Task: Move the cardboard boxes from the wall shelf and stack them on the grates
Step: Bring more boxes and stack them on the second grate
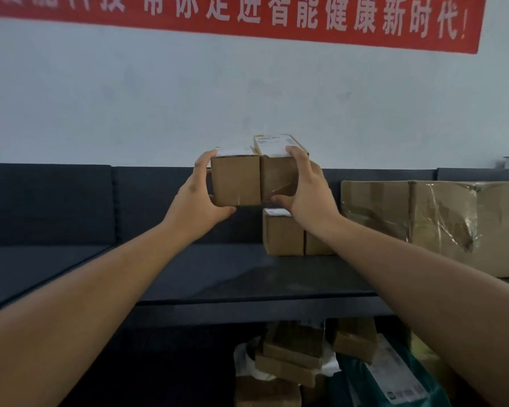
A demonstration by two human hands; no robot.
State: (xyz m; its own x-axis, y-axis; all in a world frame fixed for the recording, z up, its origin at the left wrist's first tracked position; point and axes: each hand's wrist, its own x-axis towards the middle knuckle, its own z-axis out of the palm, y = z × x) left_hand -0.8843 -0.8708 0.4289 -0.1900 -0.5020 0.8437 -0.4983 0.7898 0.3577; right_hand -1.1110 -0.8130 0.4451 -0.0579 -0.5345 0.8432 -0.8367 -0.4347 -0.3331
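Both bare arms reach forward. The left hand (199, 198) clasps a small cardboard box (235, 180) from its 9 o'clock side; the right hand (306, 186) clasps a taped box (276, 177) touching it at 3 o'clock. At 6 o'clock, two lower boxes (282, 233) sit on the dark shelf (218, 274). A large box (441, 224) stands at 3 o'clock. A red banner (247, 16) hangs on the wall at 12 o'clock.

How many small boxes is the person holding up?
2: left box in the left hand, right box in the right hand, pressed side by side.
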